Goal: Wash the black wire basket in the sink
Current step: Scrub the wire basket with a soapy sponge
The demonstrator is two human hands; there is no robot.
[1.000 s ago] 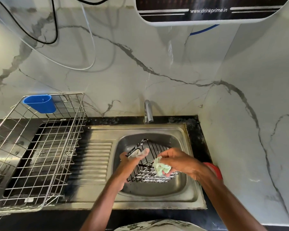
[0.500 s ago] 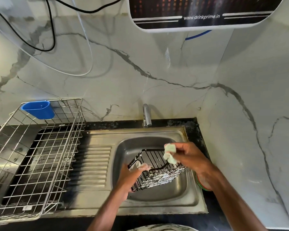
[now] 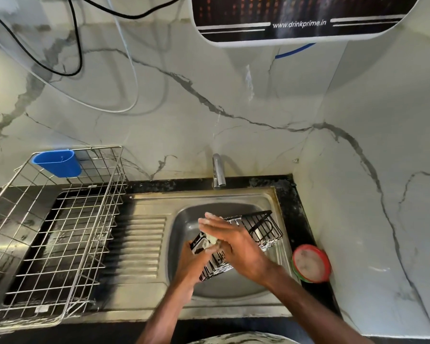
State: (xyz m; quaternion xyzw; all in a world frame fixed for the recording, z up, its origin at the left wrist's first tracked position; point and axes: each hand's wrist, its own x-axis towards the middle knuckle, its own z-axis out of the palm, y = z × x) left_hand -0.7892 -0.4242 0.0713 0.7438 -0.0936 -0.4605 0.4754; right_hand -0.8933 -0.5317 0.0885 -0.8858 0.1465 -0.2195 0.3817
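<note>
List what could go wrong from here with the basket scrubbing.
1. The black wire basket is held tilted over the sink by the soapy left hand; it might slip and bang the steel.
2. The right hand rubs a small scrub pad along thin wires, so fingers could snag.
3. The red soap dish sits at the counter corner near the right forearm and may be knocked.

The only legible writing is the web address "www.drinkprime.in", printed in white on the dark front panel of the wall-mounted water purifier (between two pairs of white stripes).
</note>
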